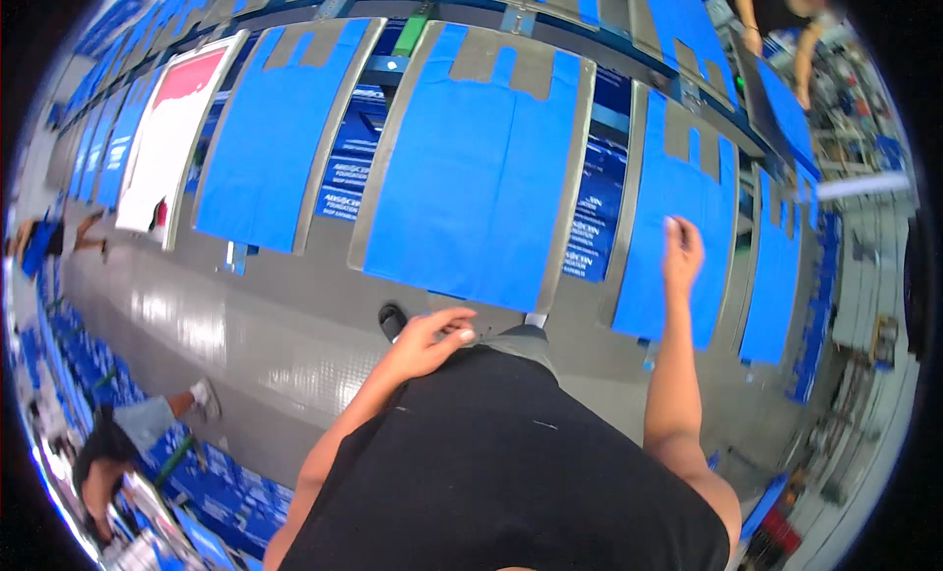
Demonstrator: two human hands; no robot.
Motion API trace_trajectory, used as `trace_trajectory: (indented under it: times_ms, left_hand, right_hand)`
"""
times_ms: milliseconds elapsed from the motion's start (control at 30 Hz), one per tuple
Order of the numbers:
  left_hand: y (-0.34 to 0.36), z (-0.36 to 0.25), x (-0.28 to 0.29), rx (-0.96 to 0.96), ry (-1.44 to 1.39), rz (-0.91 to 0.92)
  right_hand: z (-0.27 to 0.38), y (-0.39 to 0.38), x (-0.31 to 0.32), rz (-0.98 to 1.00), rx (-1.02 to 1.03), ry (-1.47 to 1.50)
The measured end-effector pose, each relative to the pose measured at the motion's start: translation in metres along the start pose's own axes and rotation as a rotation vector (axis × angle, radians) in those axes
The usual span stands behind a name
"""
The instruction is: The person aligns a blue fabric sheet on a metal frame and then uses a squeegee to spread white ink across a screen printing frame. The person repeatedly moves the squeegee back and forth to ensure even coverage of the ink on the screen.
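Cloth, bright blue and cut in a sleeveless-vest outline, lies spread over a row of grey rectangular boards, and the person in the black shirt [511, 463] stands right up against that row. The middle blue cloth [467, 178] is directly in front of them, with a faint crease down its length; its notched end points away, and the grey middle board [531, 70] shows through the gaps.

The bare left hand [428, 347] is by the person's waist, near the close edge of that board, fingers half bent and a gap left between them and the thumb, nothing visible in its grasp. The bare right hand [682, 260] is stretched out over the right-hand blue cloth [648, 178] on the next board. Its fingers are bunched near the thumb; I can't tell how tightly they close, whether they grip anything, or whether they touch the fabric.

On the other side of the middle board lies another blue cloth [280, 139], and beyond it a white panel with a pinkish-red end [157, 159]. Deep blue sheets with white print [594, 203] show between the boards. A black shoe [392, 323] rests on the shiny grey floor [265, 326]. At upper right, a co-worker in a dark top [776, 11] reaches toward a board; another in pale shorts [142, 429] is at lower left.
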State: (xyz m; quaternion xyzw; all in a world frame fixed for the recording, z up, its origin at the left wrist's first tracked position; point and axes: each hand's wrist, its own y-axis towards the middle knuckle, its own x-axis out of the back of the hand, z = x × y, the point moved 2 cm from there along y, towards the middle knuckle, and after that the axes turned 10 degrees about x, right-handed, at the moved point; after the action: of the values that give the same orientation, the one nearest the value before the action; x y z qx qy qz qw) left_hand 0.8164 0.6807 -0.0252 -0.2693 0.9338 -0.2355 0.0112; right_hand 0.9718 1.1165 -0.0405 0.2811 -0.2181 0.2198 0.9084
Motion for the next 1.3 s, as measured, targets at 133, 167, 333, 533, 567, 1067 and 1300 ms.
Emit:
trace_trajectory:
  times_ms: [133, 167, 333, 533, 567, 1067, 1300]
  left_hand:
    - [-0.029, 0.074, 0.085, 0.084, -0.186, -0.166]
    - [-0.028, 0.081, 0.102, 0.098, -0.203, -0.221]
    - [0.024, 0.073, 0.179, 0.027, -0.048, -0.478]
    - [0.144, 0.059, 0.211, -0.049, 0.303, -0.617]
    - [0.163, 0.060, 0.213, -0.035, 0.326, -0.611]
    - [0.230, 0.057, 0.190, 0.125, -0.007, -0.390]
    - [0.227, 0.050, 0.188, 0.131, -0.063, -0.384]
  right_hand:
    - [0.057, -0.062, -0.120, 0.137, -0.085, 0.059]
    - [0.053, -0.071, -0.136, 0.162, -0.119, -0.037]
    - [0.034, -0.070, -0.174, 0.041, -0.348, -0.235]
    - [0.020, -0.054, -0.199, -0.012, -0.585, -0.094]
    - [0.016, -0.051, -0.200, -0.001, -0.577, -0.093]
    - [0.017, -0.049, -0.202, -0.117, -0.680, 0.325]
    - [0.017, -0.049, -0.210, -0.194, -0.693, 0.365]
